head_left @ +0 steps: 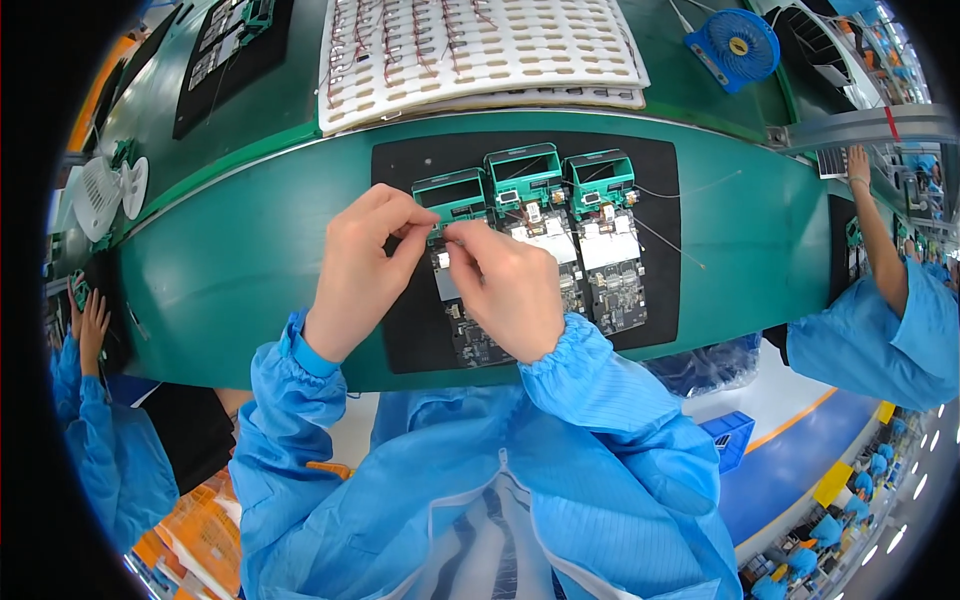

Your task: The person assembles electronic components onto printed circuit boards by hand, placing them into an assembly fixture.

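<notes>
Three circuit boards with green plastic frames at their far ends lie side by side on a black mat (410, 345). Over the left board (480, 350) and its green frame (450, 190), both my hands meet with the fingertips close together. My left hand (362, 265) is closed in a pinch, and so is my right hand (512, 290). Whatever they pinch is too small or hidden to make out. Beside them lie the middle board (545, 240) and the right board (615, 270). Thin wires (670, 245) stick out rightward from the right frame.
A white foam tray (560, 70) with rows of slots and small red-wired parts stands beyond the green bench (250, 260). A blue fan (738, 45) is at the far right, a white fan (105, 195) at the left. Co-workers' arms (880, 230) show on both sides.
</notes>
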The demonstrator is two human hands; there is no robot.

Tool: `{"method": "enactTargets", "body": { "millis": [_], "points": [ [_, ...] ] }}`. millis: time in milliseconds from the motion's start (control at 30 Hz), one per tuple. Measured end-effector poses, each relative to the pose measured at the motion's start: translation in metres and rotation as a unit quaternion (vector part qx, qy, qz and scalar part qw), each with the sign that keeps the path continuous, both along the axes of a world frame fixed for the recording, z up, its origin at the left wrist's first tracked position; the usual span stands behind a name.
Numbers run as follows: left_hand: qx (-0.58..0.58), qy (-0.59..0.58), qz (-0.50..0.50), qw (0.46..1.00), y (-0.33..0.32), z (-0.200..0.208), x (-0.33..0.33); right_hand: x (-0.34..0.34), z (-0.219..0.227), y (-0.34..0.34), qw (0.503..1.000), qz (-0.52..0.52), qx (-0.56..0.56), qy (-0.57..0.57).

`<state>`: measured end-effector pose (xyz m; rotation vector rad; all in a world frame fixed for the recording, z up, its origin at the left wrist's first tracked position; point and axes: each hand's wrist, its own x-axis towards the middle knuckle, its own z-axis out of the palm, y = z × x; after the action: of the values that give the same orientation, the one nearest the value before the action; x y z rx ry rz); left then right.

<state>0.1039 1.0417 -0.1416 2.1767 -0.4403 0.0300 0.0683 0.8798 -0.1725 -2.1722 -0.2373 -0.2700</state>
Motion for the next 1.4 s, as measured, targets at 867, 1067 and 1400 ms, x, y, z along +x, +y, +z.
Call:
{"method": "enactTargets", "body": {
  "millis": [867, 1067, 1400],
  "points": [
    [0.18, -0.334, -0.165, 0.911, 0.034, -0.025, 0.006, 0.025, -0.005, -0.09, 0.95, -0.107, -0.232, -0.18],
    [0.155, -0.352, -0.182, 0.905, 0.037, -0.027, 0.017, 0.019, 0.012, -0.098, 0.975, -0.2, 0.06, -0.073],
    [0.136, -0.392, -0.235, 0.879, 0.045, -0.018, 0.036, 0.032, 0.007, -0.041, 0.957, -0.007, -0.222, -0.186]
  ]
}}
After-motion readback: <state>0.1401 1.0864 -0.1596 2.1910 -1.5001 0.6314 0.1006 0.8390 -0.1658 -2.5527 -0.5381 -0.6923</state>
